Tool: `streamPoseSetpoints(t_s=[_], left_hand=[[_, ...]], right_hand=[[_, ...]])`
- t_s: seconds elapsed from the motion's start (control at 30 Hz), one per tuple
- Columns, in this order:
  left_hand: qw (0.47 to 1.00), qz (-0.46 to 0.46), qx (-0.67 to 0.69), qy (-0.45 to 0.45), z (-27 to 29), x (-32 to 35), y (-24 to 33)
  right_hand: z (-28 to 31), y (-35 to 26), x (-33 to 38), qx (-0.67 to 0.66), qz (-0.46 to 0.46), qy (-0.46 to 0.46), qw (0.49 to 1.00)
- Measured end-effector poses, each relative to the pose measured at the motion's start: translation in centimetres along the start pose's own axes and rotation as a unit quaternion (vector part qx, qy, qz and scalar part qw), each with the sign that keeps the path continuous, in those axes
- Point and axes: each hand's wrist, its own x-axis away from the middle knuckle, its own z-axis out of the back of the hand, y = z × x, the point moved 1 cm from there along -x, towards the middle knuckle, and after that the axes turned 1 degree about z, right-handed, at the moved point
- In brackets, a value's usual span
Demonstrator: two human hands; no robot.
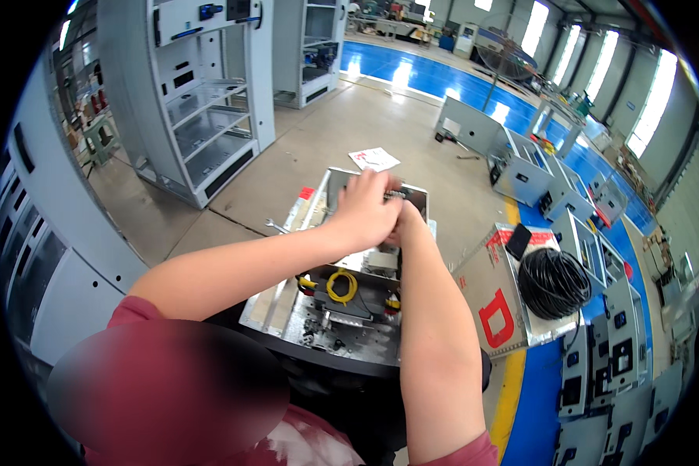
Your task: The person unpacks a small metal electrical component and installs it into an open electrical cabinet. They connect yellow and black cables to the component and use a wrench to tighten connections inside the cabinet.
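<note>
My left hand (pixel 363 208) and my right hand (pixel 401 220) meet above the far part of an open grey metal box (pixel 417 197). The left hand's fingers are curled and blurred by motion. Partly covered by it, the right hand looks closed. A small dark part (pixel 397 193) shows at the fingertips, its kind too blurred to tell. Nearer to me, a coil of yellow wire (pixel 342 286) lies on a dark component in the metalwork. Small black pieces (pixel 312 334) are scattered on the perforated metal plate (pixel 373 346) below it.
On a carton (pixel 481 299) at the right rest a thick coil of black cable (pixel 554 284) and a black phone (pixel 519 241). A wrench (pixel 274 226) lies left of the box, a white sheet (pixel 374 159) beyond it. Tall cabinets (pixel 186 101) stand left; several enclosures (pixel 524 175) line the right.
</note>
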Motion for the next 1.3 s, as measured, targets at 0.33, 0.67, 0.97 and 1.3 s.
streamPoseSetpoints(t_s=[0.33, 0.67, 0.97, 1.3], left_hand=[[0.991, 0.128, -0.023, 0.020, 4.3, -4.9, -28.6], [0.996, 0.069, -0.034, -0.046, -6.7, -5.1, -30.5], [0.963, -0.115, -0.235, -0.056, -7.1, -4.8, -30.2], [0.978, -0.027, -0.132, -0.159, -5.9, -5.3, -26.0]], right_hand=[[-1.1, -0.8, 2.7, -0.046, -0.013, 0.010, 0.999], [1.3, -0.2, 1.4, -0.042, -0.011, 0.005, 0.999], [0.9, -0.2, 1.9, -0.045, -0.012, 0.022, 0.999], [1.7, -0.1, 2.4, -0.051, -0.004, 0.027, 0.998]])
